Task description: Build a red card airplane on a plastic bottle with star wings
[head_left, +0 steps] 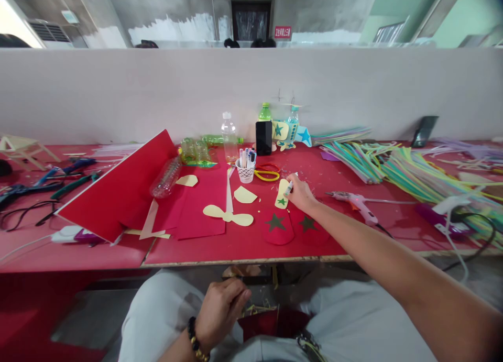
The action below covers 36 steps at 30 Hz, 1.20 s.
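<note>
My right hand (301, 192) reaches over the table, its fingers closed round a white marker pen (288, 188). Beneath the pen lies a pale yellow paper strip (281, 198) with a green star on it. Nearer to me are two rounded red pieces (278, 233) bearing dark green stars, the right one partly covered by my forearm. My left hand (222, 309) rests above my lap, fingers curled in, nothing visible in them. A pale yellow propeller-shaped cutout (228, 216) and a yellow angular piece (245, 195) lie left of the strip.
A cup of markers (245, 171), yellow-handled scissors (267, 174), a clear bottle (228, 134) and a phone (263, 138) stand or lie behind. A glue gun (356, 202) and pipe cleaners (408, 178) are at right. A red board (126, 186) leans at left.
</note>
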{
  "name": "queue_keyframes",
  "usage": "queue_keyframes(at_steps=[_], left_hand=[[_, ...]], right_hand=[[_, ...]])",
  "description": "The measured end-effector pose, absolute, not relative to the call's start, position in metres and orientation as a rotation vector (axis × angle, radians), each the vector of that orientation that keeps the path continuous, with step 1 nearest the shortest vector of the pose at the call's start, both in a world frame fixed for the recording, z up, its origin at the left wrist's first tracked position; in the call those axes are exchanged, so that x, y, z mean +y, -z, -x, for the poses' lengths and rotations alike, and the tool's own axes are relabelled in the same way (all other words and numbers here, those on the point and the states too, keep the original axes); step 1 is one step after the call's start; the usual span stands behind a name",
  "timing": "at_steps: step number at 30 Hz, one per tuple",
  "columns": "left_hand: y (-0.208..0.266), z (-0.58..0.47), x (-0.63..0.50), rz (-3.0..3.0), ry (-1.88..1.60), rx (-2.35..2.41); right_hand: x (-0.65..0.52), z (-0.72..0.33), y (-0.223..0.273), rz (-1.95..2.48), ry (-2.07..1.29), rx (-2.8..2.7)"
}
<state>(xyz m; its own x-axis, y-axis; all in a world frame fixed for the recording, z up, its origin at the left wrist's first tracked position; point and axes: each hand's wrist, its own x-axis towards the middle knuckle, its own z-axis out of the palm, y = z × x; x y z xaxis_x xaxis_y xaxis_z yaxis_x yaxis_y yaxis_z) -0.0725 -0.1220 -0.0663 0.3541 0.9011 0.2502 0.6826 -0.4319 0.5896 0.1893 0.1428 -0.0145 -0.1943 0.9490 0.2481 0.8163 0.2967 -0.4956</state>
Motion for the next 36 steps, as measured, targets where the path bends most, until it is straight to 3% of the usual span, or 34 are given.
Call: queue_keyframes(at_steps=[15, 24, 36], left_hand=[[0.069, 0.073, -0.121, -2.304, -0.765, 1.398], [0.074, 0.07, -0.121, -2.376, -0.781, 1.415], [0.074, 0.067, -0.122, -2.369, -0.858, 1.472]], right_hand=[[0.112, -0.245, -0.029, 1.39, -0.215, -1.918], [0.048, -0.285, 0.001, 1.401, -0.118, -1.828], [0.047, -0.302, 0.032, 1.451, -0.206, -1.867]])
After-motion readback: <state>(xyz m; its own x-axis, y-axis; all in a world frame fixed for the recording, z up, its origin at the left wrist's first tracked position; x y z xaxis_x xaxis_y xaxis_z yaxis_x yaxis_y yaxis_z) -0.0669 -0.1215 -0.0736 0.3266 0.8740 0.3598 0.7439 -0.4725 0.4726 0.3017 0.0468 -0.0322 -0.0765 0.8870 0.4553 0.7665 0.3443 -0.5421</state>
